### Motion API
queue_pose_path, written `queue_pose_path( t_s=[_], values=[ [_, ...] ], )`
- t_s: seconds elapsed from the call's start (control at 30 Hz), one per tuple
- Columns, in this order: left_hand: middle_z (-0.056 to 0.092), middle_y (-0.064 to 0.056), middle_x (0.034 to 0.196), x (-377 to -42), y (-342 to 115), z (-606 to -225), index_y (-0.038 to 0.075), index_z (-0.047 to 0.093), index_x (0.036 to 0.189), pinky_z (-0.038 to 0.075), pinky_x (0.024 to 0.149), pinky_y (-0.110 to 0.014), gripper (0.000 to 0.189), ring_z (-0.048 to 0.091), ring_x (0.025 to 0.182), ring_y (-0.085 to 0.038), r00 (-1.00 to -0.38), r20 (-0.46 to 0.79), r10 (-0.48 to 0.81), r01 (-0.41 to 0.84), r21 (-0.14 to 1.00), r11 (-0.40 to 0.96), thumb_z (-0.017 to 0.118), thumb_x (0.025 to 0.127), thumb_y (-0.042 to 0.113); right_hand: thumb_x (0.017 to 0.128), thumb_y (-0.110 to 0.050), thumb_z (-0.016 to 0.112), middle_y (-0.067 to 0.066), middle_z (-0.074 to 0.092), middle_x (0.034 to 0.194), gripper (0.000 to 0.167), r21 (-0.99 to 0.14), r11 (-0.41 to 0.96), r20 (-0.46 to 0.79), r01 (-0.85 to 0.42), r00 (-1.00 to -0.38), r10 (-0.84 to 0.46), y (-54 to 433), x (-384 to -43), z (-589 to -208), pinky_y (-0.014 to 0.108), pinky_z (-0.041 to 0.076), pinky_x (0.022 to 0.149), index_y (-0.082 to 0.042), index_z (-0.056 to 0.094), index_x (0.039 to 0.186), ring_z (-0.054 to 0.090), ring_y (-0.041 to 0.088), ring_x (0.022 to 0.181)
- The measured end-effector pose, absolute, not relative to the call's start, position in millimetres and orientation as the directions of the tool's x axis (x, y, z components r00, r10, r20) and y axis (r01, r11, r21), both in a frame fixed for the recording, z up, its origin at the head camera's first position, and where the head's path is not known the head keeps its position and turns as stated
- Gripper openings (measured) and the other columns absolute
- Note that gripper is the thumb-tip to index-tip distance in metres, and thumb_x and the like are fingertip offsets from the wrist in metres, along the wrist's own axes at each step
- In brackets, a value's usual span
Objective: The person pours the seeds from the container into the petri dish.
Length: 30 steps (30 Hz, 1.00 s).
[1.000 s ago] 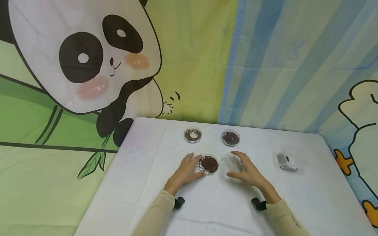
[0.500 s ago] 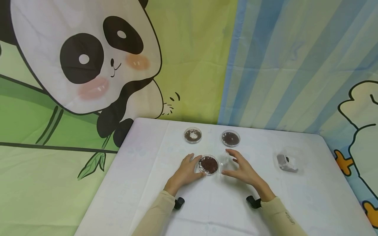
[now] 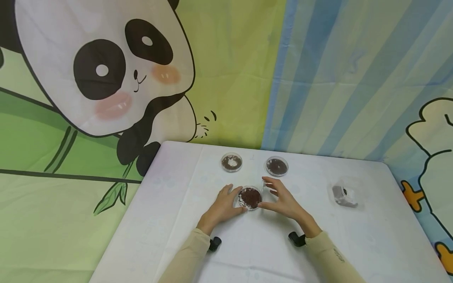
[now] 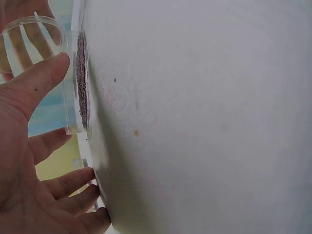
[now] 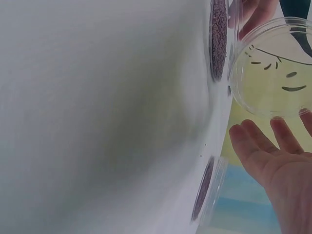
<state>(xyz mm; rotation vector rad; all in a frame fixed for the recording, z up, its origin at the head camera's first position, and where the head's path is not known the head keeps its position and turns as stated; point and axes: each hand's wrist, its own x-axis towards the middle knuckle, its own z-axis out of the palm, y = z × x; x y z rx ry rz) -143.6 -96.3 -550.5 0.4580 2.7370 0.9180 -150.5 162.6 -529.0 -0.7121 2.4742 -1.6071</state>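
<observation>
A clear petri dish [image 3: 249, 197] with dark red-brown granules and white bits along its left side sits flat on the white table. My left hand [image 3: 221, 202] grips this dish from the left, with the thumb at the near side of its rim and a finger at the far side. Close to the dish's right edge, my right hand [image 3: 283, 200] holds a clear round lid [image 5: 273, 68] by its rim, tilted up on edge. In the left wrist view, the lid's curved rim [image 4: 36, 19] shows behind my left thumb, standing higher than the dish.
Toward the back stand two more petri dishes: the left one [image 3: 231, 162] has a white heap on brown granules, the right one [image 3: 277, 166] dark granules. A transparent plastic package [image 3: 344, 195] with grey contents lies at the right. A printed curtain [image 3: 230, 78] hangs behind the white table [image 3: 170, 236].
My right hand has moved left with the lid, from beside the dish to its right rim, and the lid has turned from facing up to nearly edge-on. My left hand has stayed put.
</observation>
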Motion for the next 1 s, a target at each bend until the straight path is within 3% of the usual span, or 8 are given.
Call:
queue_pose_path(
  t_s=[0.57,0.7,0.93,1.0],
  values=[
    [0.027,-0.022,0.158,-143,-96,-549,0.018,0.042,0.153,0.03,0.111,-0.06,0.079,0.024,0.145,-0.044,-0.927,-0.106,0.359,0.222,0.616,0.756,0.075,0.088,0.046,0.08,-0.026,0.087,0.013,0.036,0.151,0.091,-0.871,0.359,0.135,-0.336,-0.866,-0.482,148,-157,-533,0.061,0.045,0.098,-0.018,0.035,0.154,0.042,0.041,0.133],
    [0.027,-0.022,0.158,-142,-97,-549,0.017,0.041,0.154,0.03,0.11,-0.061,0.08,0.023,0.145,-0.044,-0.926,-0.105,0.363,0.226,0.616,0.755,0.075,0.088,0.047,0.08,-0.027,0.087,0.012,0.038,0.149,0.091,-0.853,0.371,0.152,-0.366,-0.856,-0.494,145,-156,-535,0.06,0.046,0.097,-0.017,0.035,0.154,0.042,0.04,0.131],
    [0.027,-0.023,0.158,-142,-98,-550,0.017,0.04,0.154,0.03,0.111,-0.06,0.081,0.024,0.144,-0.044,-0.923,-0.093,0.373,0.246,0.605,0.758,0.074,0.088,0.049,0.077,-0.02,0.089,0.024,0.042,0.144,0.093,-0.814,0.388,0.204,-0.432,-0.839,-0.505,136,-155,-529,0.06,0.048,0.093,-0.004,0.036,0.152,0.044,0.044,0.126],
    [0.026,-0.023,0.158,-142,-98,-550,0.017,0.038,0.155,0.03,0.111,-0.059,0.082,0.024,0.145,-0.044,-0.922,-0.093,0.377,0.25,0.599,0.76,0.074,0.088,0.049,0.076,-0.025,0.09,0.023,0.044,0.143,0.095,-0.781,0.424,0.215,-0.459,-0.834,-0.509,135,-158,-534,0.059,0.047,0.094,-0.005,0.036,0.152,0.045,0.042,0.126]
  ],
)
